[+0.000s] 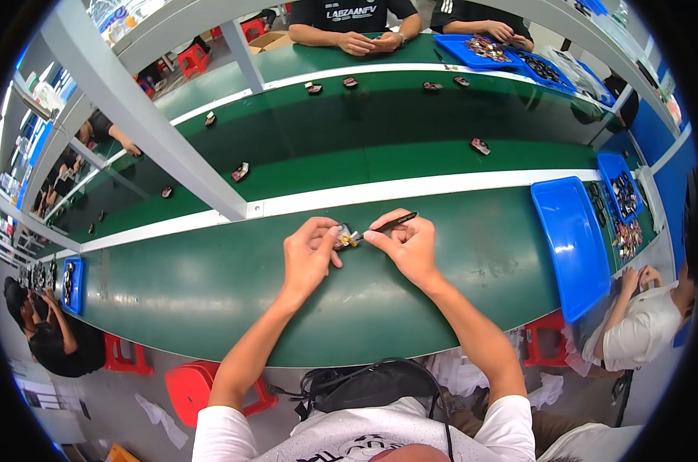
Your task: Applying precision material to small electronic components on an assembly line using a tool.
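Note:
Over the green bench (202,285), my left hand (312,250) pinches a small electronic assembly (346,238) with dark, silvery and yellow parts. Its finer details are too small to tell. Slim black tweezers (395,222) are held like a pen in my right hand (406,246), their back end pointing up and right. The tip reaches the assembly, close to my left fingertips. Both hands are closed and nearly meet near the bench's middle.
Beyond a white rail (410,186), small assemblies (241,172) lie spaced along a green belt (364,123). An empty blue tray (576,246) is at right, near a parts tray (622,192). A grey post (156,123) rises ahead left. Co-workers sit around.

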A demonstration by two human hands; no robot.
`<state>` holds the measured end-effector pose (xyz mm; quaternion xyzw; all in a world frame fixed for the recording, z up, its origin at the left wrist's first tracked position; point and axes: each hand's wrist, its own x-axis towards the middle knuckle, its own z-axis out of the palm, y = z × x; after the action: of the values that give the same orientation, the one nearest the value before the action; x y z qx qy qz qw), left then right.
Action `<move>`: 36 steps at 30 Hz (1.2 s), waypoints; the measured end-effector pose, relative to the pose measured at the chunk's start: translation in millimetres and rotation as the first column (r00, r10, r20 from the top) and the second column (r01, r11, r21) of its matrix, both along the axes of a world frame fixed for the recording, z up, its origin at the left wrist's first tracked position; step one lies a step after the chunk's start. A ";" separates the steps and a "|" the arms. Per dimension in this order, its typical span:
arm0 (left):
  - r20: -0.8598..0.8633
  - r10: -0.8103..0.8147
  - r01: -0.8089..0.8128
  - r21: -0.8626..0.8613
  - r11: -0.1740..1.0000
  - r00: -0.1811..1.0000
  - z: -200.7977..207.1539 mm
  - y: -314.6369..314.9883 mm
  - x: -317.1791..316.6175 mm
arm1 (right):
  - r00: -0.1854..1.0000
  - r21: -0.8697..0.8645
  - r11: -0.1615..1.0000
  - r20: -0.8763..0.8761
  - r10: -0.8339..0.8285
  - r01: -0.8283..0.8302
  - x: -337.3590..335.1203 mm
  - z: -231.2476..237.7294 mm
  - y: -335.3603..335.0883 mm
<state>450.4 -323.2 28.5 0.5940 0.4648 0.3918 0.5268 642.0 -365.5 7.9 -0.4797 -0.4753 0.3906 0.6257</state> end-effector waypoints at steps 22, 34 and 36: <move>0.106 -0.030 0.012 0.175 0.985 0.994 -14.9 -16.8 3.4 | 0.969 0.012 1.000 0.247 -0.010 0.007 -6.2 -0.4 -6.9; 0.050 -0.030 0.012 0.322 0.947 0.998 -16.0 -18.5 2.7 | 0.987 -0.113 0.987 -0.127 0.099 -0.113 -4.2 1.4 -3.8; 0.050 -0.025 0.008 0.327 0.945 0.998 -16.8 -18.0 1.9 | 0.988 -0.147 0.981 -0.110 0.111 -0.127 -4.6 8.2 -5.1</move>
<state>452.4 -341.2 11.7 0.6662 0.3744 0.4746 0.4368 637.4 -370.6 16.1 -0.4767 -0.4394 0.4863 0.5858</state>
